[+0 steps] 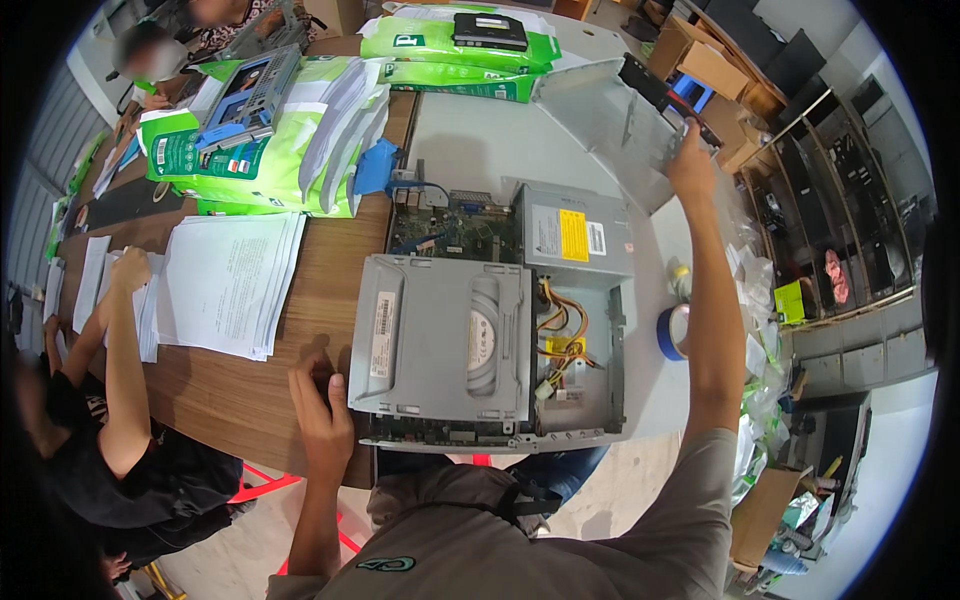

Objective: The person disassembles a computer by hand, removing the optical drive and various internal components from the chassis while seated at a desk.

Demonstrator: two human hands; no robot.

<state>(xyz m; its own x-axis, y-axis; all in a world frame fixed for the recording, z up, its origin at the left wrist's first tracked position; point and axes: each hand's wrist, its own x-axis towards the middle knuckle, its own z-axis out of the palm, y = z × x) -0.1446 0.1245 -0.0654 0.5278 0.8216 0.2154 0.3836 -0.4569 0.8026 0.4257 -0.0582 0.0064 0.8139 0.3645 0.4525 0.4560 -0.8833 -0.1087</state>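
Out beyond and to the right of my left grip (325,415), my right grip (692,165) is clamped on the dark-edged end of a silver cover (605,125). It slants away leftward from that grip, beyond the PC (440,335); I can't tell whether its far side rests on the bench (270,385). My left grip holds nothing and stands loosely apart, just beside the PC's near left corner; I can't make out whether it touches the metal. The PC lies open between my two grips, its power supply (575,245) left of and nearer than the right one, its cables (565,322) right of the left one. Nearer than my right grip I see a blue tape roll (666,333). Beyond my left grip lie papers (225,285), then green packs (260,150); a co-worker's hand (130,268) is at the papers' left.
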